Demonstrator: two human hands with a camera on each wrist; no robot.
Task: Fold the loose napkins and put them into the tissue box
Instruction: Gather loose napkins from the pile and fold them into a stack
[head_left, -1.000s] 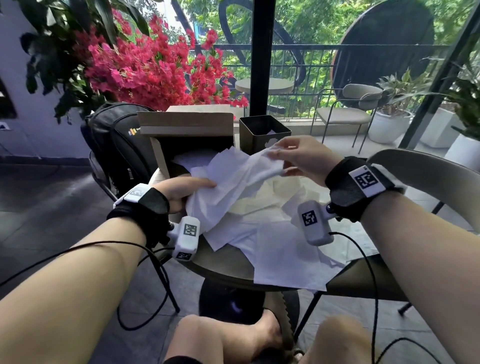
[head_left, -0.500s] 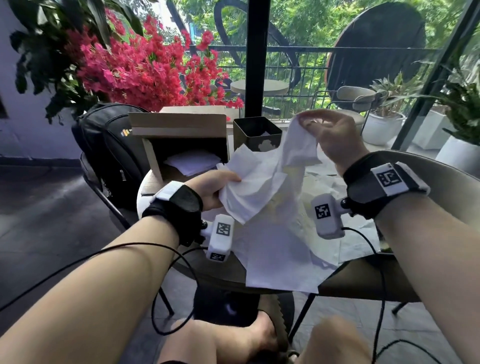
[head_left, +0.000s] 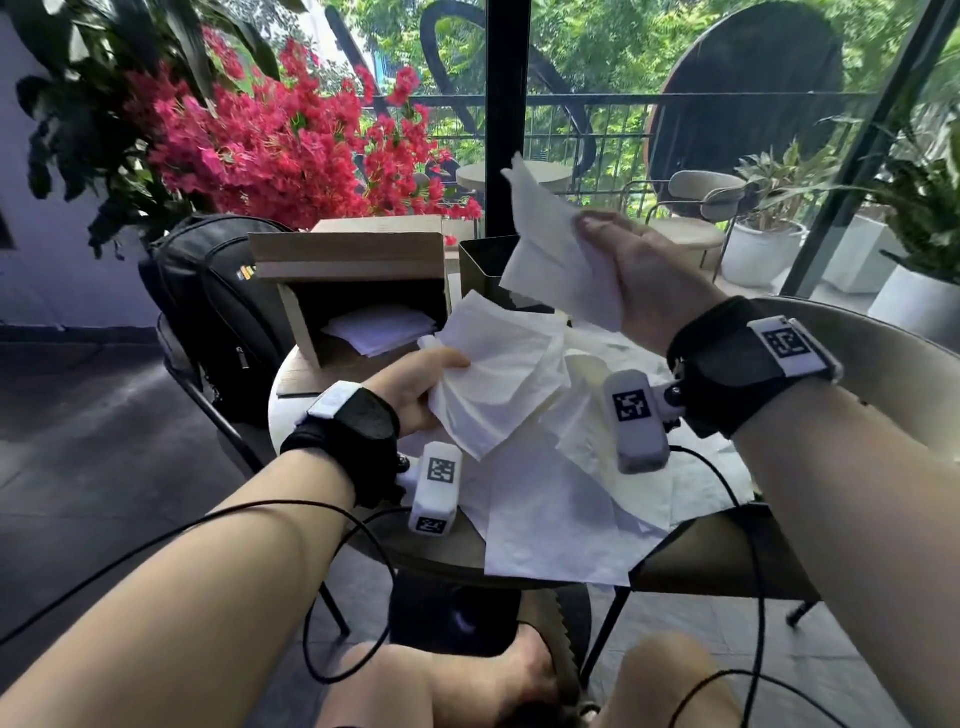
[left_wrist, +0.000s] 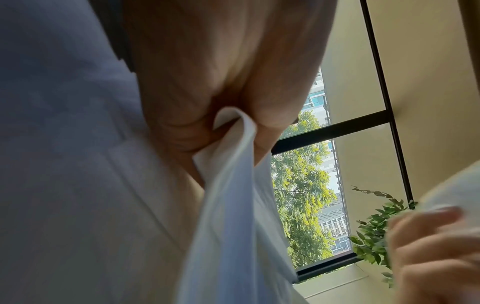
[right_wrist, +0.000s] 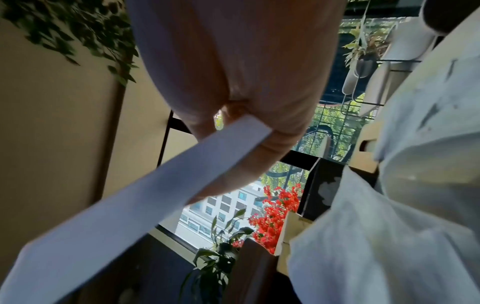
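My right hand (head_left: 618, 249) pinches one white napkin (head_left: 550, 260) and holds it up in the air above the black tin; the right wrist view shows that napkin (right_wrist: 145, 195) edge-on between finger and thumb. My left hand (head_left: 421, 389) grips the edge of a bunch of loose napkins (head_left: 498, 384) lifted off the pile; in the left wrist view the napkin fold (left_wrist: 233, 148) is clamped in my fingers. More loose napkins (head_left: 561, 519) lie spread over the small round table (head_left: 431, 551). The wooden tissue box (head_left: 353, 275) stands open behind my left hand with folded napkins (head_left: 379, 327) inside.
A black square tin (head_left: 483, 270) stands right of the box. A black backpack (head_left: 218, 312) sits on a chair at the left. A beige chair (head_left: 893, 364) is at the right. Red flowers (head_left: 270, 145) and a glass wall stand behind the table.
My right hand has pulled a single napkin free of the bunch and lifted it higher and to the right. My left hand has kept its grip on the rest.
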